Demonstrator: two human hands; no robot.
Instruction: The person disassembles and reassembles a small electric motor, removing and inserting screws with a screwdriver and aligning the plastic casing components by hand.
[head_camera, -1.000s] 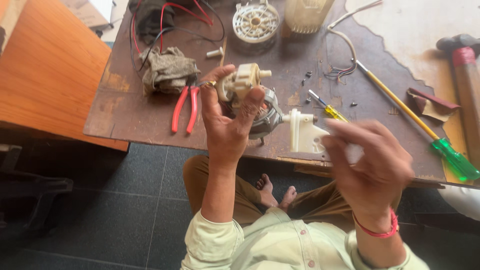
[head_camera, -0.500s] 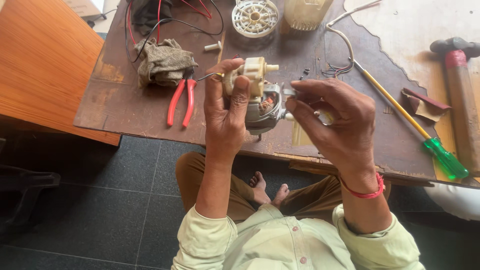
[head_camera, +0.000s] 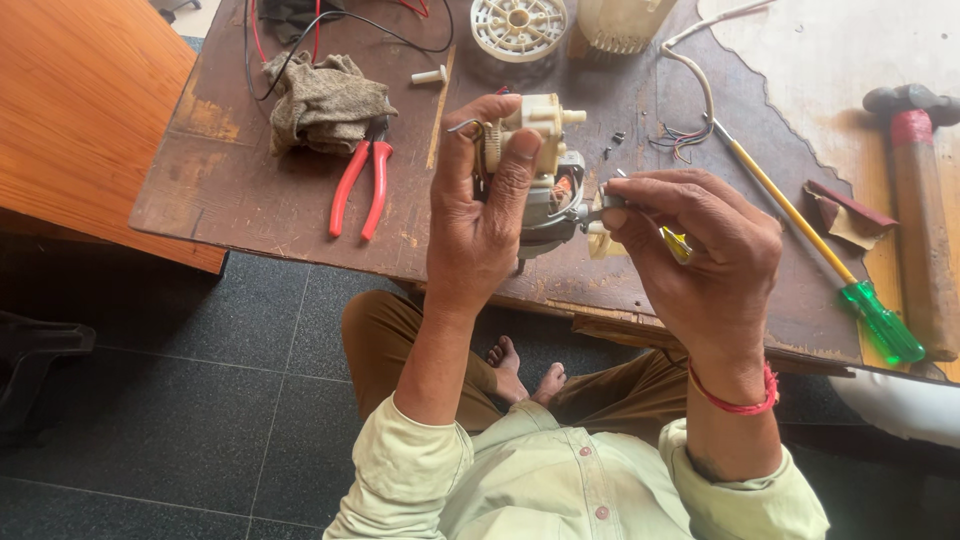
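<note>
Both hands work above the surface (head_camera: 250, 190). My left hand (head_camera: 480, 220) grips the motor (head_camera: 540, 170) upright, cream gearbox on top. Just right of it, my right hand (head_camera: 700, 260) pinches a small metal part (head_camera: 598, 208) against the motor's side, nearer than the screwdriver (head_camera: 800, 230).

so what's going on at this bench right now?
A seated person works at a worn wooden table. The left hand holds up a small cream and metal motor assembly above the table edge. The right hand pinches a small metal part against the assembly's side. On the table lie red-handled pliers, a rag, a green-handled screwdriver and a hammer, none of them touched.
</note>
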